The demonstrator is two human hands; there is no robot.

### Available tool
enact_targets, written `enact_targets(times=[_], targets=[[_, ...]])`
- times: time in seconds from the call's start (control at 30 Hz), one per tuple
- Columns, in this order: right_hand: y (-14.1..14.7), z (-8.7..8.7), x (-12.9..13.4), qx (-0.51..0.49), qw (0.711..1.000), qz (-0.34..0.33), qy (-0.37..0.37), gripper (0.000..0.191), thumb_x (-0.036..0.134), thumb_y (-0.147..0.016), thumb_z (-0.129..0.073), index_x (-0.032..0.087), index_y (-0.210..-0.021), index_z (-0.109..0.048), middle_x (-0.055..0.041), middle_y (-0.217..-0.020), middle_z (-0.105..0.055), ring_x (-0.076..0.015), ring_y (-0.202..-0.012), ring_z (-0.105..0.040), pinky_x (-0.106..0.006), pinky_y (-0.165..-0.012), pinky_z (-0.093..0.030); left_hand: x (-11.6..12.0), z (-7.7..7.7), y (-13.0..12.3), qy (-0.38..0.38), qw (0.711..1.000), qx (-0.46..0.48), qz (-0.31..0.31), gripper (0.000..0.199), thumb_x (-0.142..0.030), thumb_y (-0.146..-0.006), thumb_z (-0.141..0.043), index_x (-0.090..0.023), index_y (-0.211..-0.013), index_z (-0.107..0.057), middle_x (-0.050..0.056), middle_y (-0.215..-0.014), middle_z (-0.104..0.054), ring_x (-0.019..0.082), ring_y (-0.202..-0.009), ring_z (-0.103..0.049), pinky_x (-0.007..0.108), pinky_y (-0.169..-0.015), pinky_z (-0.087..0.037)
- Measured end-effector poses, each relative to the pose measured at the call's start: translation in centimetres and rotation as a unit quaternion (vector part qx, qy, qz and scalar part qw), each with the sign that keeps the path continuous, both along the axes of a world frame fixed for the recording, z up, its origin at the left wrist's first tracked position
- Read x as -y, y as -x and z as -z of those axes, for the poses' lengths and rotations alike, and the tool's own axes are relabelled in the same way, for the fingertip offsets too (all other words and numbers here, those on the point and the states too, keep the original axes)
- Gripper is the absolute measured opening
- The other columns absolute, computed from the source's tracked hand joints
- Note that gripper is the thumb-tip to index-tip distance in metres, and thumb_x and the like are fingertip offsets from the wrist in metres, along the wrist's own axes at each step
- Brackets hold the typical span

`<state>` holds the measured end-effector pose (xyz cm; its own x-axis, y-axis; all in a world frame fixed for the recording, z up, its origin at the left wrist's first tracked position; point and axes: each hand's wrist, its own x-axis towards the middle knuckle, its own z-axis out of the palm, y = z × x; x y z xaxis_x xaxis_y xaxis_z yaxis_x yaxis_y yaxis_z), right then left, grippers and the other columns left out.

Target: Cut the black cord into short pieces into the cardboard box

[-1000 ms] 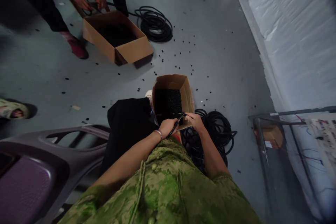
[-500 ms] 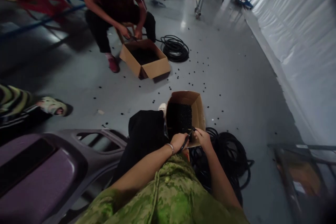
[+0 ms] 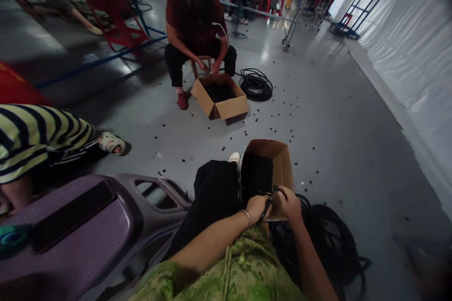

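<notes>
My left hand [image 3: 259, 208], with a bracelet at the wrist, is closed around a dark tool [image 3: 263, 215] that looks like scissors. Just right of it, my right hand [image 3: 290, 203] grips a thin black tube [image 3: 281, 191] whose end curves toward the tool. Both hands are over the near edge of an open cardboard box [image 3: 284, 162]. Inside the box lies a heap of small black pieces [image 3: 259, 171]. A tangled coil of black tubing [image 3: 330, 235] is on the floor to the right of my right forearm.
A seated person [image 3: 196, 23] works over another cardboard box [image 3: 233, 107], beside a black coil [image 3: 256, 84]. A purple plastic stool [image 3: 88, 230] stands at left, near a person in striped clothing [image 3: 38, 131]. Black bits dot the floor. White sheeting [image 3: 413, 47] hangs at right.
The view has shifted up and left, so my hands and the boxes appear lower and further right. Both hands stay close together over the box, still holding the tool and tube.
</notes>
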<state>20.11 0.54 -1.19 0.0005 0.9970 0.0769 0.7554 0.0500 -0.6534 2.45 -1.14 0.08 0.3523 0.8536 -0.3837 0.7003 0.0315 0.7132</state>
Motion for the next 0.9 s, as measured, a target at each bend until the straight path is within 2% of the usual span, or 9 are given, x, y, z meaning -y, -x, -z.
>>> enact_targets(times=[0.13,0.37,0.53,0.67,0.9], targets=[[0.2,0.3,-0.2,0.017,1.000,-0.001,-0.004,0.042,0.044,-0.091,-0.044,0.016,-0.103,-0.073,-0.0141,-0.102,-0.075,-0.0269,-0.097,-0.069,-0.040,-0.089,-0.054,-0.1,0.2,0.1,0.002,1.000,0.007,-0.017,0.027,-0.029,-0.088,-0.055,-0.016,-0.103,-0.073,0.009,-0.098,-0.077,0.022,-0.091,-0.071,0.026,-0.075,-0.046],[1.2,-1.1,0.2,0.049,0.999,-0.007,0.004,0.038,0.037,-0.094,-0.042,0.016,-0.105,-0.072,-0.0142,-0.106,-0.075,-0.0256,-0.102,-0.068,-0.039,-0.094,-0.052,-0.1,-2.0,1.0,0.014,1.000,-0.005,0.002,0.027,-0.030,-0.090,-0.056,-0.017,-0.108,-0.072,0.010,-0.103,-0.076,0.023,-0.095,-0.071,0.027,-0.079,-0.047],[1.7,-1.4,0.2,0.085,0.996,-0.025,0.027,0.032,0.030,-0.095,-0.045,0.019,-0.108,-0.072,-0.0112,-0.107,-0.074,-0.0229,-0.101,-0.067,-0.034,-0.092,-0.052,-0.4,-2.7,1.2,0.028,0.999,-0.026,0.026,0.031,-0.034,-0.092,-0.055,-0.016,-0.113,-0.069,0.012,-0.106,-0.075,0.024,-0.098,-0.071,0.028,-0.081,-0.048],[1.8,-1.3,0.6,0.106,0.991,-0.061,0.052,0.030,0.027,-0.097,-0.047,0.021,-0.111,-0.072,-0.0092,-0.107,-0.074,-0.0210,-0.099,-0.067,-0.031,-0.091,-0.051,-0.4,-2.7,1.4,0.041,0.997,-0.040,0.044,0.034,-0.036,-0.092,-0.055,-0.015,-0.115,-0.068,0.012,-0.109,-0.075,0.024,-0.099,-0.070,0.027,-0.081,-0.048],[1.7,-1.0,1.2,0.126,0.986,-0.086,0.070,0.028,0.025,-0.098,-0.048,0.021,-0.113,-0.071,-0.0091,-0.105,-0.073,-0.0206,-0.098,-0.067,-0.029,-0.090,-0.050,-0.3,-1.6,1.6,0.027,0.996,-0.051,0.069,0.033,-0.036,-0.092,-0.054,-0.015,-0.113,-0.069,0.013,-0.104,-0.075,0.024,-0.094,-0.071,0.027,-0.077,-0.049]])
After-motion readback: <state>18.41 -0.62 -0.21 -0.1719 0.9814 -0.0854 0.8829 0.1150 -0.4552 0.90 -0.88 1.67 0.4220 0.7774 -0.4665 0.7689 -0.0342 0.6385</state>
